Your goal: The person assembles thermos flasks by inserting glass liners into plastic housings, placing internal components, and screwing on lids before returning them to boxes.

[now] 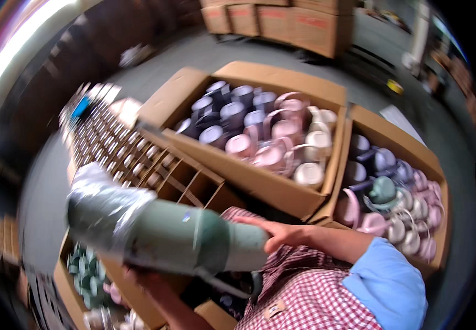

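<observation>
A large sage-green tumbler (pixel 166 231) lies nearly level in front of me, with a curved grey-green handle (pixel 221 285) hanging below it. Crinkled clear plastic wrap (pixel 125 206) covers its left end. The bare, paler right end is gripped by my right hand (pixel 279 234), fingers closed over the top. From below, my left hand (pixel 142 276) supports the wrapped part; the tumbler hides most of its fingers.
An open carton (pixel 260 190) beyond holds purple, pink and cream tumblers. Another carton (pixel 403 146) at right holds lids and handles. Left stands a divided carton (pixel 191 184) of filled cells; green parts (pixel 87 275) sit in a lower-left box. Stacked cartons (pixel 282 25) stand behind.
</observation>
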The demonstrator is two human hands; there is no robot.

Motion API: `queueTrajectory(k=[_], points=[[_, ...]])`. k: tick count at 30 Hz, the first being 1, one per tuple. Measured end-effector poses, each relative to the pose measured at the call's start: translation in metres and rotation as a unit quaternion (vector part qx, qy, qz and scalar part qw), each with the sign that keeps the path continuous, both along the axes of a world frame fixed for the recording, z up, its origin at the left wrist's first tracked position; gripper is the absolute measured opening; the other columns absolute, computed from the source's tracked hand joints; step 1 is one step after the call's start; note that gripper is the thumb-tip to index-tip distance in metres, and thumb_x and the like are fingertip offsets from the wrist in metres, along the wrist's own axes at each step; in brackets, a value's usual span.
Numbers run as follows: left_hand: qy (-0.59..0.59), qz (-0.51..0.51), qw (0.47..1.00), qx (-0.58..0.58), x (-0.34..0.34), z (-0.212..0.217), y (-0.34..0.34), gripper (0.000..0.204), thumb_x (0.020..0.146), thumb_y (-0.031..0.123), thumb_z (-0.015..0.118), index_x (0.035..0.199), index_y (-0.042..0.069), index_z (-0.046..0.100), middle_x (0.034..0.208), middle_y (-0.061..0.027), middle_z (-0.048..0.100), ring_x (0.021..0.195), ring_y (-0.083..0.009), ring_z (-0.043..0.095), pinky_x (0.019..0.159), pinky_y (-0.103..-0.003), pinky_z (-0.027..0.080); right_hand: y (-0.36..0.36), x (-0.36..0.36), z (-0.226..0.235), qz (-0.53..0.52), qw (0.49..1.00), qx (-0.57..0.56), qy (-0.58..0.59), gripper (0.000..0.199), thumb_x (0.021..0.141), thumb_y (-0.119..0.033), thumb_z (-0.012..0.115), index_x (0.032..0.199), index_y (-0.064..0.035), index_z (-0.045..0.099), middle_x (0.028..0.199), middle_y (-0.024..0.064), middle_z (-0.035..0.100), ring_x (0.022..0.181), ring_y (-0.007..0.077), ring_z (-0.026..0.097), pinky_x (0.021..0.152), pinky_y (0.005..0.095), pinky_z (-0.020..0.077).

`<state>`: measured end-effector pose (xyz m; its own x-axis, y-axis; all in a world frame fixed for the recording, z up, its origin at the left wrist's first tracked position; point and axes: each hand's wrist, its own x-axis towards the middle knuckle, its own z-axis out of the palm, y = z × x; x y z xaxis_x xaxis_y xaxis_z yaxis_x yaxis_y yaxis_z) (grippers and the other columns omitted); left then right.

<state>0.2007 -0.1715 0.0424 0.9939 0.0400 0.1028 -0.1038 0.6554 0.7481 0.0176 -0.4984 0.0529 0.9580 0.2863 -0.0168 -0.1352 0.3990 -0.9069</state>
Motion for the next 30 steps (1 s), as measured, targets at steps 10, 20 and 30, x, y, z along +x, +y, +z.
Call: queueTrajectory(k=[10,20,30], points=[[-0.328,0.216,0.783,0.482,-0.010,0.121,-0.092,0.017,0.090,0.017,0.051,0.094,0.001,0.057,0.074,-0.0073,0.056,0.064,-0.0165,0.054,0.058,-0.029,0.045,-0.017,-0.043,-0.035,-0.130,0.931,0.337,-0.057,0.111,0.062,-0.039,0.082,0.146,-0.0049,0.019,0.143,0.0125,0.035,0.132,0.0242,0.035,0.109,0.0398,0.0294],[-0.441,-0.119,0.741,0.492,-0.147,0.082,-0.220,0.018,0.077,0.014,0.066,0.075,-0.002,0.059,0.073,-0.0065,0.058,0.060,-0.0128,0.049,0.054,-0.025,0.036,-0.069,-0.069,-0.032,-0.367,0.891,0.246,-0.099,0.104,0.069,-0.035,0.077,0.146,-0.0010,0.016,0.136,0.0121,0.040,0.122,0.0214,0.044,0.102,0.0362,0.0383],[-0.351,-0.175,0.725,0.566,-0.160,0.035,-0.299,0.030,0.069,0.008,0.069,0.093,-0.002,0.053,0.078,-0.0043,0.054,0.069,-0.0142,0.051,0.061,-0.027,0.042,-0.065,-0.057,-0.053,-0.457,0.856,0.224,0.086,0.090,0.079,-0.033,0.072,0.145,-0.0005,0.021,0.130,0.0115,0.044,0.112,0.0184,0.048,0.091,0.0289,0.0438]])
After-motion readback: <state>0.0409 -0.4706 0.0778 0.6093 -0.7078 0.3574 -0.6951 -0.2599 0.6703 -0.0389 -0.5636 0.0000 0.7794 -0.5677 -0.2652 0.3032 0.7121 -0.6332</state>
